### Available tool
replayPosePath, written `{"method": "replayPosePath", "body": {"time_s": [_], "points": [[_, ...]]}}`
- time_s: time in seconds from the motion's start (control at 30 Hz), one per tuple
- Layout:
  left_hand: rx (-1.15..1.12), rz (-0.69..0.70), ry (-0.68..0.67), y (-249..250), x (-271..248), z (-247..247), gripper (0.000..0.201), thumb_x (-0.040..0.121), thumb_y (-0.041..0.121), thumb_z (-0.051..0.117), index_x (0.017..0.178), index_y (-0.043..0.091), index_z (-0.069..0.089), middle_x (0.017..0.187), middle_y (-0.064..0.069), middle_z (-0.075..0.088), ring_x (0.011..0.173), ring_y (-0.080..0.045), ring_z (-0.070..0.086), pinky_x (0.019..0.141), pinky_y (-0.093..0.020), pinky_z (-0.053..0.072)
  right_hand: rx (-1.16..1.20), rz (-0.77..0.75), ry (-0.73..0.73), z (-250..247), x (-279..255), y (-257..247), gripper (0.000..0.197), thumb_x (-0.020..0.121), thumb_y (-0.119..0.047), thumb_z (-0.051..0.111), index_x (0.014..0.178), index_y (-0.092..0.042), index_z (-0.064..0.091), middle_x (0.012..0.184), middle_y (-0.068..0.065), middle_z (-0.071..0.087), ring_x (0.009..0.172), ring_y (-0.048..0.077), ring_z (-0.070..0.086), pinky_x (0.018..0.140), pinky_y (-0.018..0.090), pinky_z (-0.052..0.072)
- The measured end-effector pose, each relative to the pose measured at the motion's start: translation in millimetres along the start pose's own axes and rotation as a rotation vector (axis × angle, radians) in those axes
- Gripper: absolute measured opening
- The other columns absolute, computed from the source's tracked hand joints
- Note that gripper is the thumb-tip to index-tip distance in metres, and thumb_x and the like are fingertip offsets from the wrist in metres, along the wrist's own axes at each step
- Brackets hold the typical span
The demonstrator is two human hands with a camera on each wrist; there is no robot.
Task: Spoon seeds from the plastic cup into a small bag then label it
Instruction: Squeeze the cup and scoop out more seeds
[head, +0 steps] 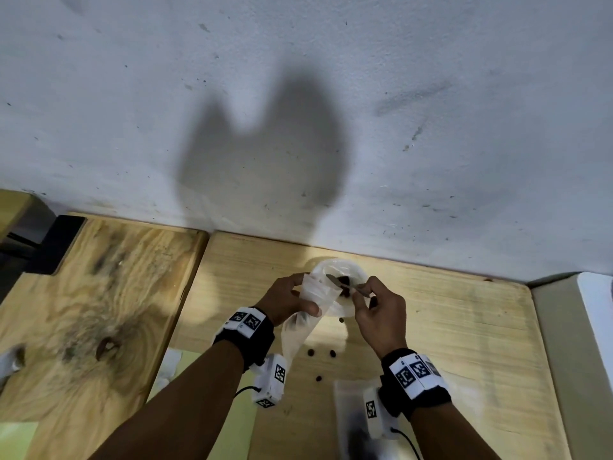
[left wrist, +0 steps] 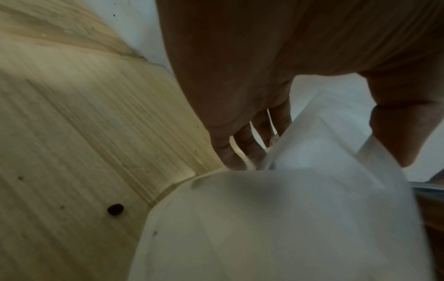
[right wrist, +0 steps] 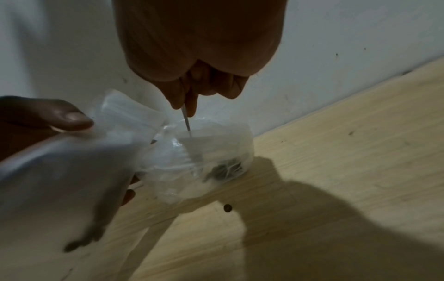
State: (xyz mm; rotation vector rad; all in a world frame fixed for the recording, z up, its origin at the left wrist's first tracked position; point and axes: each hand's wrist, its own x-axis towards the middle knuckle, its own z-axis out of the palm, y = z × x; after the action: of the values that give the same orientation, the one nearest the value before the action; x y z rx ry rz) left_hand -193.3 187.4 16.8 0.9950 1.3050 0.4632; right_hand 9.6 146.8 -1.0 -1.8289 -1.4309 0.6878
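A clear plastic cup (head: 345,307) with dark seeds (head: 345,280) in it stands on the wooden table near the wall. My left hand (head: 288,298) grips a small clear bag (head: 313,293) near its mouth, held right beside the cup; the bag (left wrist: 288,218) hangs down towards my wrist. My right hand (head: 374,307) pinches the handle of a metal spoon (head: 341,283), whose bowl is over the cup next to the bag's mouth. In the right wrist view the spoon (right wrist: 186,121) points down into the cup (right wrist: 211,163), with the bag (right wrist: 96,152) at the left.
Several loose seeds (head: 311,352) lie on the table (head: 447,327) below the cup. Another clear bag (head: 348,400) with dark contents lies under my right wrist. A second wooden board (head: 99,310) adjoins at the left, with yellow-green paper (head: 189,360) near the front. The wall runs close behind.
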Motion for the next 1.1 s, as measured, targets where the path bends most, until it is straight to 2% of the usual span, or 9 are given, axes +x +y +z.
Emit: {"method": "replayPosePath", "body": {"time_s": [0.1,0.2,0.3,0.37,0.5,0.63,0.83,0.93,1.1], "points": [[0.007,-0.008,-0.003,0,-1,-2,0.069,0.045,0.01,0.079,0.113,0.018,0.068,0.099,-0.003,0.071,0.09,-0.017,0.065,0.076,-0.03,0.054,-0.058,0.059,0.042,5,6,6,0.04,0.086,-0.019,0.07,0.067,-0.039,0.041,0.073,-0.003,0.073,0.04,0.009,0.04,0.049,0.032,0.047],[0.012,-0.009,0.02,-1,-3,-6,0.073,0.04,0.016,0.083,0.111,0.022,0.068,0.097,0.0,0.071,0.089,-0.017,0.066,0.078,-0.034,0.055,-0.057,0.097,0.065,2,7,9,0.037,0.086,-0.02,0.069,0.068,-0.033,0.041,0.073,-0.005,0.073,0.042,0.014,0.042,0.05,0.031,0.046],[0.026,0.0,0.051,-1,-5,-5,0.082,0.036,0.026,0.085,0.115,0.024,0.066,0.103,-0.002,0.072,0.095,-0.025,0.067,0.081,-0.04,0.056,0.0,0.112,0.091,-5,3,7,0.028,0.086,-0.02,0.072,0.071,-0.023,0.048,0.05,-0.004,0.053,0.039,0.016,0.036,0.048,0.029,0.038],[0.028,0.01,0.07,-1,-6,-3,0.082,0.04,0.022,0.086,0.119,0.023,0.063,0.105,-0.008,0.072,0.097,-0.03,0.067,0.081,-0.043,0.056,0.037,0.119,0.139,-9,0,7,0.027,0.085,-0.017,0.072,0.07,-0.019,0.05,0.047,-0.004,0.046,0.039,0.017,0.035,0.049,0.028,0.035],[0.006,0.027,0.094,-2,-8,5,0.088,0.036,0.029,0.084,0.121,0.028,0.06,0.103,-0.005,0.072,0.091,-0.02,0.069,0.075,-0.042,0.058,-0.026,0.158,0.187,-12,-7,7,0.027,0.085,-0.018,0.07,0.071,-0.016,0.047,0.044,-0.006,0.04,0.041,0.019,0.038,0.048,0.027,0.034],[-0.026,0.023,0.08,-6,-7,12,0.087,0.035,0.029,0.085,0.119,0.031,0.059,0.106,-0.001,0.072,0.094,-0.017,0.07,0.08,-0.043,0.059,-0.051,0.189,0.215,-5,-9,9,0.028,0.087,-0.018,0.068,0.071,-0.016,0.045,0.046,-0.007,0.039,0.043,0.021,0.038,0.049,0.026,0.032],[-0.023,0.002,0.036,-4,-3,11,0.066,0.049,0.013,0.087,0.107,0.035,0.063,0.105,0.004,0.071,0.093,-0.013,0.068,0.081,-0.033,0.057,0.18,0.378,0.36,4,-6,15,0.027,0.085,-0.008,0.069,0.069,-0.009,0.047,0.06,-0.001,0.053,0.051,0.01,0.044,0.056,0.027,0.037],[-0.016,0.003,0.004,1,-2,10,0.058,0.052,0.008,0.085,0.099,0.034,0.066,0.1,0.006,0.071,0.09,-0.01,0.067,0.075,-0.025,0.056,0.257,0.474,0.364,10,-4,18,0.026,0.084,-0.01,0.073,0.07,-0.004,0.051,0.065,0.003,0.058,0.062,0.023,0.052,0.066,0.03,0.039],[-0.006,-0.019,-0.016,2,1,10,0.057,0.048,0.011,0.083,0.099,0.033,0.068,0.098,0.001,0.073,0.092,-0.018,0.068,0.08,-0.033,0.055,0.404,0.697,0.327,22,0,20,0.034,0.078,-0.017,0.078,0.066,-0.009,0.048,0.063,0.004,0.049,0.062,0.025,0.044,0.063,0.033,0.04]]}}
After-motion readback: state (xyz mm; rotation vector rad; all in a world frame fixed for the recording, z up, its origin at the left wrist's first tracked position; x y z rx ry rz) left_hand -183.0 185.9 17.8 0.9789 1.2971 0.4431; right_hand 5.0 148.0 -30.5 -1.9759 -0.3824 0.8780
